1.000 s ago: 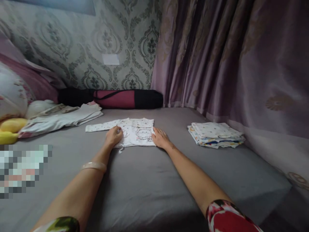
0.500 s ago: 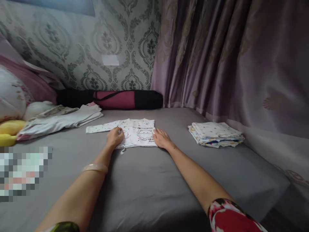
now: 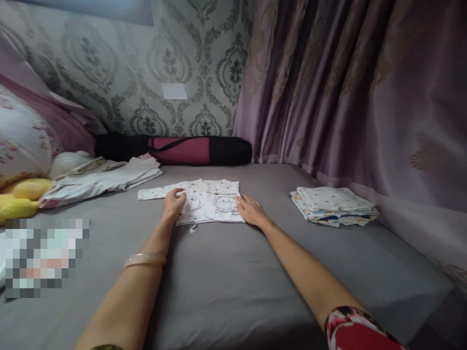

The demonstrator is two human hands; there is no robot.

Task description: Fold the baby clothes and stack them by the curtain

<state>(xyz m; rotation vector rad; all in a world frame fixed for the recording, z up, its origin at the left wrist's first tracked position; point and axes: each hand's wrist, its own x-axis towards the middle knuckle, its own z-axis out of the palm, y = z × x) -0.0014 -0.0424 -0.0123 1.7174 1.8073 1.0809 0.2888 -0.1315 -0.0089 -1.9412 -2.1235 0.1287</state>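
Observation:
A small white baby shirt (image 3: 204,206) lies flat on the grey bedsheet, printed with tiny motifs above and an animal face and lettering on the front. Its long sleeve (image 3: 155,193) stretches out to the left, and a short tie string (image 3: 193,227) hangs from the lower edge. My left hand (image 3: 173,204) is at the shirt's left side, over the base of that sleeve, fingers bent and thumb apart. Flat on the right edge rests my right hand (image 3: 251,211), its fingers stretched out and touching the cloth.
A stack of folded baby clothes (image 3: 333,206) sits to the right, near the curtain (image 3: 292,97). Loose light clothes (image 3: 105,180) and a yellow plush item (image 3: 25,197) lie on the left. A black and maroon roll bag (image 3: 182,149) runs along the wall.
My left hand has shifted slightly left off the shirt's front, uncovering more of its print. My right hand stays at the right edge. The whole view has moved a little.

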